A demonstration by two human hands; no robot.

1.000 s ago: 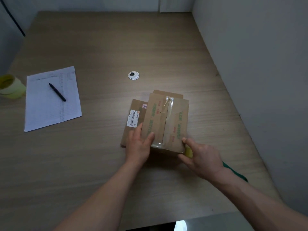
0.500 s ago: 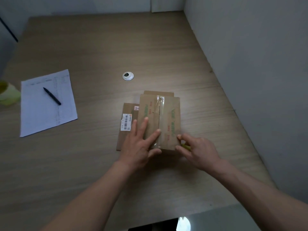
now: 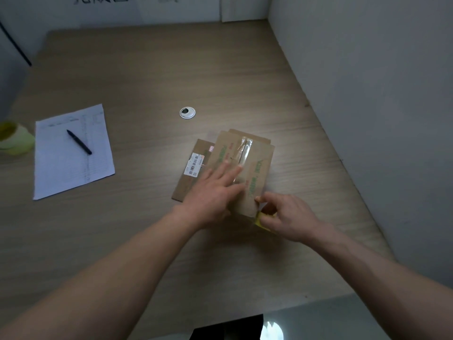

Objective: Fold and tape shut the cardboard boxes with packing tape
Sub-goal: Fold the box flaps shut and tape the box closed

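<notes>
A small brown cardboard box (image 3: 257, 168) with green print stands on the wooden table, its top flaps closed and a strip of clear tape (image 3: 242, 149) running along the seam. My left hand (image 3: 215, 190) lies flat on the box top, fingers straight and pressing on the tape. At the box's near right corner, my right hand (image 3: 286, 217) has curled fingers around a yellow tape roll (image 3: 259, 220), most of which the hand hides. A flat piece of cardboard (image 3: 190, 177) with a barcode label lies under and to the left of the box.
A sheet of paper (image 3: 71, 153) with a black pen (image 3: 79, 142) lies at the left. A yellow-green tape roll (image 3: 14, 141) sits at the far left edge. A round cable grommet (image 3: 187, 112) is behind the box. A wall (image 3: 367, 94) runs along the table's right side.
My left hand slid from the box's near left edge up onto the top, along the tape. My right hand shifted from the box's near right side to the near corner.
</notes>
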